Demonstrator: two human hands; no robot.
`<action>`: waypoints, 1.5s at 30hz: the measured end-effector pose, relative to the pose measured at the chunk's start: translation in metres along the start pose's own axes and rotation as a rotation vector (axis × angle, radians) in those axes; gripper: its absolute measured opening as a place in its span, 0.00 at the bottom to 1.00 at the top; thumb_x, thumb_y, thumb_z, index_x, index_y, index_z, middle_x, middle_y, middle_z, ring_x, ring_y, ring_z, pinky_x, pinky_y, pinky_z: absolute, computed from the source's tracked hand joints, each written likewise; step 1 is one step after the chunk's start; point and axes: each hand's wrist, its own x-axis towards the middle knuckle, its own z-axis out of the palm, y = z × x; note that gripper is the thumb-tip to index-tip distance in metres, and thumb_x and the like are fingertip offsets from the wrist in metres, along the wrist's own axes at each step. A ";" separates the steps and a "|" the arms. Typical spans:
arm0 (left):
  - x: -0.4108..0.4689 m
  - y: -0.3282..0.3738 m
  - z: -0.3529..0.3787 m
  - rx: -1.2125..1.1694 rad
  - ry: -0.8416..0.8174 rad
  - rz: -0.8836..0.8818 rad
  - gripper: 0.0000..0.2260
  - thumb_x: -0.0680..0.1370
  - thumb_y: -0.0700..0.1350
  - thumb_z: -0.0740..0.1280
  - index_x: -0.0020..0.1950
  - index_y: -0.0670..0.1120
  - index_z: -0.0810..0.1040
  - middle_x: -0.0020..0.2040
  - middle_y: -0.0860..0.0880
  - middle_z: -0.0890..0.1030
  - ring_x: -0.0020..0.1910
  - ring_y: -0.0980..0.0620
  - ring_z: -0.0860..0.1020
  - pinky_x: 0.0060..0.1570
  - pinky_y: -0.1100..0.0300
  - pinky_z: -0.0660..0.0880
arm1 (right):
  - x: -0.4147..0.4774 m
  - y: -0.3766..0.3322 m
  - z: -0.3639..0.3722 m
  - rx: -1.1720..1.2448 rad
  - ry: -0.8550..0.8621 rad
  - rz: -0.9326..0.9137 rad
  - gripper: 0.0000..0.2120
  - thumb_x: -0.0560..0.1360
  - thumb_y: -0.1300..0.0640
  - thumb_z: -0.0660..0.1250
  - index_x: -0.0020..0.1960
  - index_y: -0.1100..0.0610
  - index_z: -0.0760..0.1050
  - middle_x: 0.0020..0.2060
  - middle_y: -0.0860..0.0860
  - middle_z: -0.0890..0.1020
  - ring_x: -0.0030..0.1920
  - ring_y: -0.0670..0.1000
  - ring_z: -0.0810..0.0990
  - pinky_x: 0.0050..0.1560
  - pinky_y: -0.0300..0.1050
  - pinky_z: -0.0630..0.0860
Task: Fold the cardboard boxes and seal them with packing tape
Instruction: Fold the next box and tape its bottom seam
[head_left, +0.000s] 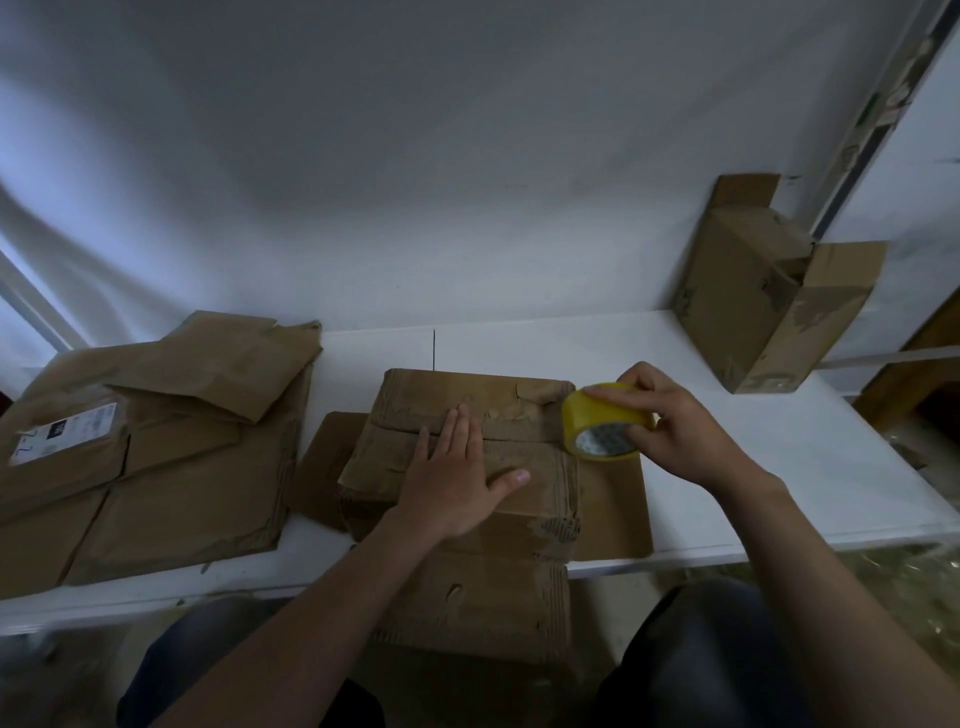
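A worn brown cardboard box (524, 467) stands at the table's front edge in the middle, its top flaps folded down and meeting along a seam. My left hand (452, 478) presses flat on those flaps with straight fingers. At the box's right end my right hand (670, 421) grips a yellow roll of packing tape (602, 423), thumb under the roll and fingers over its top. The roll sits against the right end of the seam. A side flap of the box lies flat on the table under the roll.
A pile of flattened cardboard boxes (156, 441) covers the left of the white table (779, 467). An assembled box (763, 301) with open flaps stands at the back right against the white wall. My legs are below the table's front edge.
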 end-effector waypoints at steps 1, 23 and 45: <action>0.000 0.000 0.000 0.002 0.001 0.001 0.50 0.70 0.77 0.35 0.81 0.44 0.35 0.80 0.45 0.31 0.79 0.49 0.32 0.78 0.40 0.39 | -0.002 0.004 -0.002 -0.031 0.000 -0.006 0.32 0.69 0.69 0.63 0.66 0.44 0.79 0.49 0.47 0.72 0.52 0.48 0.72 0.52 0.41 0.72; 0.002 0.017 0.001 0.031 0.053 0.026 0.49 0.73 0.76 0.37 0.81 0.43 0.34 0.80 0.45 0.30 0.79 0.48 0.31 0.78 0.38 0.39 | -0.025 0.044 0.031 0.019 -0.079 0.154 0.37 0.73 0.75 0.64 0.68 0.38 0.75 0.53 0.41 0.69 0.57 0.49 0.69 0.58 0.37 0.67; 0.052 0.047 -0.016 0.091 0.019 0.268 0.32 0.84 0.55 0.50 0.82 0.46 0.37 0.82 0.48 0.35 0.80 0.52 0.35 0.78 0.40 0.40 | -0.025 0.033 0.049 -0.092 -0.094 0.267 0.35 0.76 0.66 0.64 0.78 0.41 0.63 0.57 0.48 0.67 0.60 0.53 0.70 0.61 0.52 0.75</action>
